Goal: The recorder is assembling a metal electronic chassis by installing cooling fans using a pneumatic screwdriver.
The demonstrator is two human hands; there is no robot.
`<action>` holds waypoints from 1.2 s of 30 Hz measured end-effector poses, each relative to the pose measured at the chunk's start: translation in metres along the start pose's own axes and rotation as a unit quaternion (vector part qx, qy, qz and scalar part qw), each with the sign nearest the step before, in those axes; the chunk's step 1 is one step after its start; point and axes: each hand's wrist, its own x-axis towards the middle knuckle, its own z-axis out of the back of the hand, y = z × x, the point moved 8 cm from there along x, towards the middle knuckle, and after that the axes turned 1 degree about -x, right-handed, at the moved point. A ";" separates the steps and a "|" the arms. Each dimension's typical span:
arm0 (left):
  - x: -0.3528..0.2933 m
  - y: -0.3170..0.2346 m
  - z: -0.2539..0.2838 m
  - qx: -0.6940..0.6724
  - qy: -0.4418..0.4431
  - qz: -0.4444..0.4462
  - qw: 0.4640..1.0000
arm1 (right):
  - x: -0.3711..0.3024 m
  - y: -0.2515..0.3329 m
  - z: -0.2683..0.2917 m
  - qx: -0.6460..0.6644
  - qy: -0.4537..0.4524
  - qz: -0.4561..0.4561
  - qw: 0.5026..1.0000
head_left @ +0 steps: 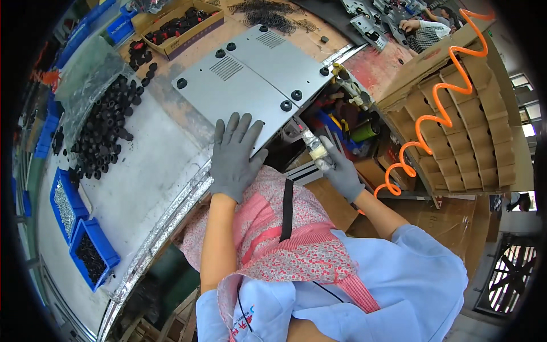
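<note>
Two flat grey metal housings [245, 77] lie side by side on the table, with round black feet and vent slots on top. My left hand [235, 157], in a grey glove, rests palm down at their near edge with its fingers stretched out. In my gloved right hand [343, 174] is a tape-wrapped air tool [317, 149], held just off the near right corner of the housings. Its grey and red head [293, 130] points toward that corner; the tip is too small to make out. A heap of black rubber feet [102, 134] lies on the left.
Blue bins hold silver screws [64, 208] and black screws [90, 256]. An open carton [185, 31] of black and red parts stands at the back, near loose springs [273, 17]. An orange coiled hose [424, 122] hangs before a cardboard divider box [461, 131]. Another person's hand [409, 25] shows far right.
</note>
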 end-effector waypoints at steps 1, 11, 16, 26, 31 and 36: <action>0.001 0.000 -0.001 0.001 0.002 -0.001 1.000 | 0.001 0.002 -0.001 0.007 -0.002 0.007 1.000; 0.001 -0.002 0.003 0.006 -0.009 -0.006 1.000 | 0.007 0.003 0.000 -0.117 -0.016 0.041 0.992; -0.017 -0.013 0.029 -0.051 -0.121 -0.010 0.991 | 0.008 -0.009 0.033 -0.003 -0.002 0.057 0.998; -0.113 0.014 -0.144 -0.827 0.031 0.428 0.364 | 0.068 0.056 0.152 -0.511 -0.122 -0.011 0.851; -0.100 0.038 -0.177 -0.849 -0.046 0.488 0.195 | 0.112 0.085 0.163 -0.630 -0.053 0.009 0.775; -0.095 0.047 -0.204 -0.820 -0.093 0.516 0.231 | 0.167 0.095 0.152 -0.727 -0.077 0.126 0.670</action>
